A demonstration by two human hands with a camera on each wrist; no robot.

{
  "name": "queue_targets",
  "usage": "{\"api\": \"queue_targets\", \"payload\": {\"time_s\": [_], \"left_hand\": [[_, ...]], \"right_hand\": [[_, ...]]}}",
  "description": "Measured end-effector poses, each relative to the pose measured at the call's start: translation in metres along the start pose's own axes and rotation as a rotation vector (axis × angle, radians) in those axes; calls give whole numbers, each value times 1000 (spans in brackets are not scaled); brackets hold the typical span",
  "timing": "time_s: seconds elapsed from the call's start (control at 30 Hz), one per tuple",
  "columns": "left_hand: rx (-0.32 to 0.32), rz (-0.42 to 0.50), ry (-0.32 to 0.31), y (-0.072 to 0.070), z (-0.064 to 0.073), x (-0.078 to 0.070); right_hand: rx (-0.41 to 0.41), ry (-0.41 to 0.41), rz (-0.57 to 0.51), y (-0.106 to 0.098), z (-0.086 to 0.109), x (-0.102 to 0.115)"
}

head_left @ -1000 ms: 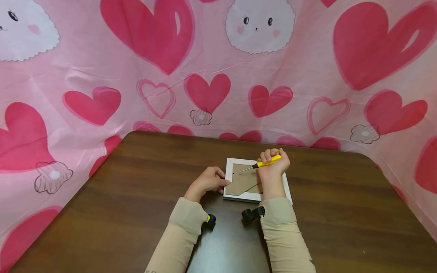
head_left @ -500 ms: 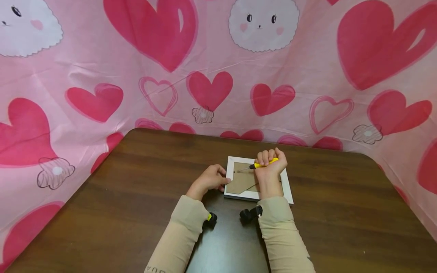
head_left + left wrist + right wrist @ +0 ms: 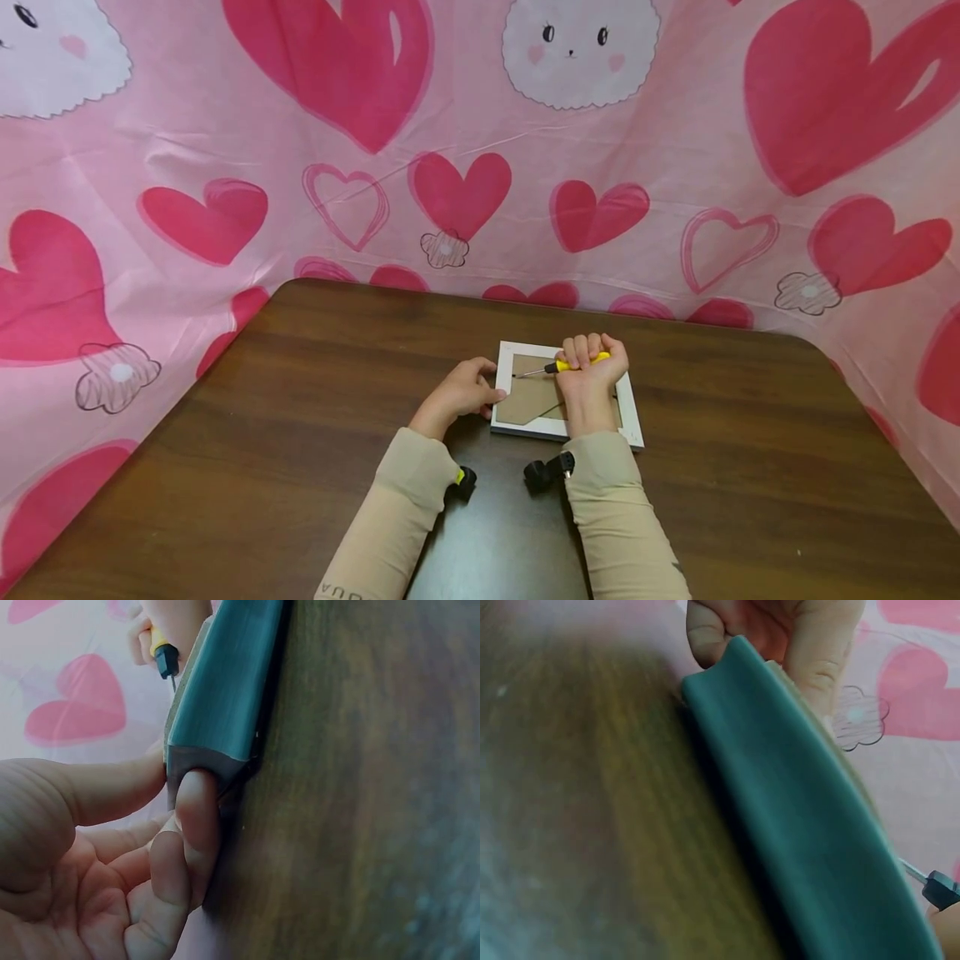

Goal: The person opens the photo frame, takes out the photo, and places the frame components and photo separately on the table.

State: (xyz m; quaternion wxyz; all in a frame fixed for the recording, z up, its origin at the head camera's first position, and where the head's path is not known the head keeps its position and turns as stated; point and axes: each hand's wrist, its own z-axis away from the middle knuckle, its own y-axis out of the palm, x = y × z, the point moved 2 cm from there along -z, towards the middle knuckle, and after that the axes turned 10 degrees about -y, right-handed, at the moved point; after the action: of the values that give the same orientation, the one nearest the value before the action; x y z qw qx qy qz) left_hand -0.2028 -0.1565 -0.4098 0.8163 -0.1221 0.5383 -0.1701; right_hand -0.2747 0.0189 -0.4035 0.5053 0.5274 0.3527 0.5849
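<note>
A picture frame [image 3: 633,421] lies face down on the table, its white back and brown backing board [image 3: 525,404] facing up. In both wrist views its outer side looks teal. My left hand [image 3: 459,390] pinches the frame's left edge, thumb on the back and a fingertip against the side, as the left wrist view shows. My right hand [image 3: 592,371] grips a yellow and black screwdriver [image 3: 553,367] over the frame. The screwdriver's thin shaft points left, its tip right at a small dark mark near the board's left edge. My right wrist hides part of the board and frame.
The brown wooden table [image 3: 262,433] extends around the frame on all sides. A pink curtain [image 3: 645,150] with hearts hangs behind the table's far edge and at both sides. A black wrist camera [image 3: 546,473] sits by my right cuff, near the frame's front edge.
My right hand has moved slightly left, bringing the screwdriver tip across the backing board to the dark mark. The left hand keeps its hold on the frame's edge.
</note>
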Motion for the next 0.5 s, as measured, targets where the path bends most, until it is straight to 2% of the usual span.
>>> {"api": "queue_targets", "payload": {"time_s": [0.2, 0.5], "left_hand": [[-34, -63, 49, -4, 3, -1], [-31, -168, 126, -1, 1, -3]], "right_hand": [[-20, 2, -72, -4, -1, -9], [-61, -82, -69, -3, 2, -9]]}}
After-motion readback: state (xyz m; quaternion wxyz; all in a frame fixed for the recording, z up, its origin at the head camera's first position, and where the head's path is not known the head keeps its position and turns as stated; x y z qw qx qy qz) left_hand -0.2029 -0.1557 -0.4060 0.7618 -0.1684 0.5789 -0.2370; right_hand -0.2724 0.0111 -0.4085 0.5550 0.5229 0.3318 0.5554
